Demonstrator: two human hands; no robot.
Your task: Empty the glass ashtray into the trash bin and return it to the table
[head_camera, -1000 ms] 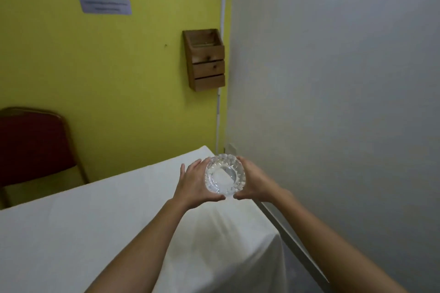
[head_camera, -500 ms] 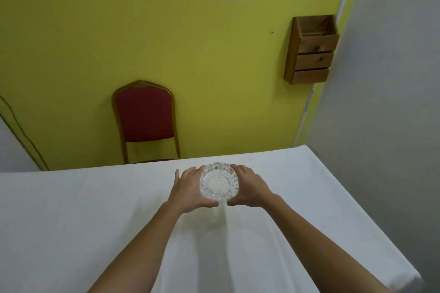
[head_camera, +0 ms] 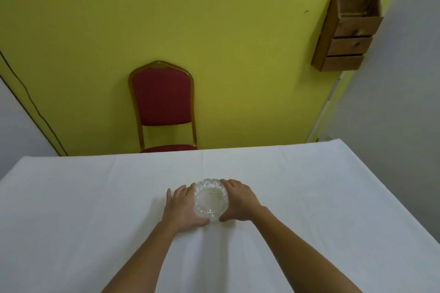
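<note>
A round cut-glass ashtray (head_camera: 210, 198) sits upright near the middle of the table (head_camera: 95, 197), which is covered by a white cloth. Its bowl looks empty apart from a tiny dark speck. My left hand (head_camera: 184, 209) cups the ashtray's left side and my right hand (head_camera: 239, 200) cups its right side, thumbs at the near rim. I cannot tell whether the ashtray rests on the cloth or hovers just above it. No trash bin is in view.
A red padded chair (head_camera: 163, 102) with a gold frame stands behind the table against the yellow wall. A wooden wall box (head_camera: 347, 33) hangs at upper right. A grey wall runs close along the table's right edge (head_camera: 357, 197).
The view has swung left from the table's right corner to face the table squarely. Both hands have carried the ashtray over the table's middle and lowered it towards the cloth.
</note>
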